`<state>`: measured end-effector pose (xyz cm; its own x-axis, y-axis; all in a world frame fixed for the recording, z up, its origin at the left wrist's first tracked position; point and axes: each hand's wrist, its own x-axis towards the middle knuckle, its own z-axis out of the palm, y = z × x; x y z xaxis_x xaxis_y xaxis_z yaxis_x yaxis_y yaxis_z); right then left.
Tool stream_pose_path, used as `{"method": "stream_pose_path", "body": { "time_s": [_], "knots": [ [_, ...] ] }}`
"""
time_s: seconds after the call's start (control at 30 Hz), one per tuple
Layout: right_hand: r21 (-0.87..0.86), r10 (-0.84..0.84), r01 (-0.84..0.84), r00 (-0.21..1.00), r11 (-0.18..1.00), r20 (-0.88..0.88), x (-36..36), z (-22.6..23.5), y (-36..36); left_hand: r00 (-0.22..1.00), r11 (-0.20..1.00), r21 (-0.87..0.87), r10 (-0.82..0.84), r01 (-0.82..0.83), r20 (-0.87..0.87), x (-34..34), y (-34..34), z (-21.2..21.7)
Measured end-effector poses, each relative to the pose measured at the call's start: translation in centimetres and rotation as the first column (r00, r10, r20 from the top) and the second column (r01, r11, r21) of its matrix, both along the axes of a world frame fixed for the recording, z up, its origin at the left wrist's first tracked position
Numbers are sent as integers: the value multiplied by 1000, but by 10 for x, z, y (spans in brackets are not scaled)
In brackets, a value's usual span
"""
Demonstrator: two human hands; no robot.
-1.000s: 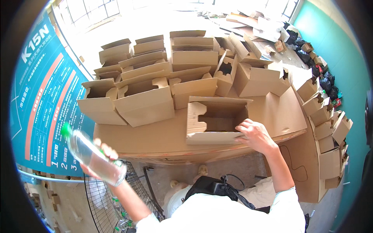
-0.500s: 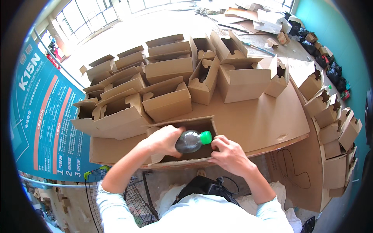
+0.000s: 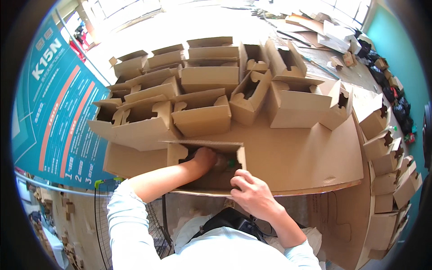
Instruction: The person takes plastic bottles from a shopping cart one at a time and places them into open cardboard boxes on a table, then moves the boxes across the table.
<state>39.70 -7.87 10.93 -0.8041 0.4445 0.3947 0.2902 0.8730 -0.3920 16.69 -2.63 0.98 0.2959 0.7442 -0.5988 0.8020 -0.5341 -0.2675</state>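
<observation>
The bottle (image 3: 223, 161) has gone into the open box (image 3: 204, 180), left hand (image 3: 204, 157) gripping it, right hand (image 3: 252, 191) curled on the rim, stacked boxes (image 3: 202, 112) crowding behind.

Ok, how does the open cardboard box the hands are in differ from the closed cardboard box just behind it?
The open brown cardboard box at the table's near edge has its top open, with the left hand pushing a green-capped clear plastic bottle inside; the closed brown cardboard box has its flaps folded shut. The right hand steadies the open box's near wall; nobody touches the closed one. Both are plain brown corrugated card.
</observation>
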Motion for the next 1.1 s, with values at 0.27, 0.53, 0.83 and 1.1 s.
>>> {"method": "stream_pose_path", "body": {
  "time_s": [0.27, 0.53, 0.83, 1.1],
  "knots": [
    [-42, -72, 74, 996, 996, 47, -11, 4, 7, 872, 955, -279, 223, -105, 435, -25, -5, 83],
    [-109, -220, 240, 961, 965, 165, -37, 20, 6, -221, 775, -76, -84, -628, 972, -203, -183, 159],
    [-117, -378, 456, 835, 882, 401, -43, 31, 5, -760, -445, -773, -261, -453, 595, -449, -450, -236],
    [38, -477, 553, 680, 832, 557, -48, 33, -6, -851, -573, -816, -388, -78, 354, -492, -413, -404]
  ]
}}
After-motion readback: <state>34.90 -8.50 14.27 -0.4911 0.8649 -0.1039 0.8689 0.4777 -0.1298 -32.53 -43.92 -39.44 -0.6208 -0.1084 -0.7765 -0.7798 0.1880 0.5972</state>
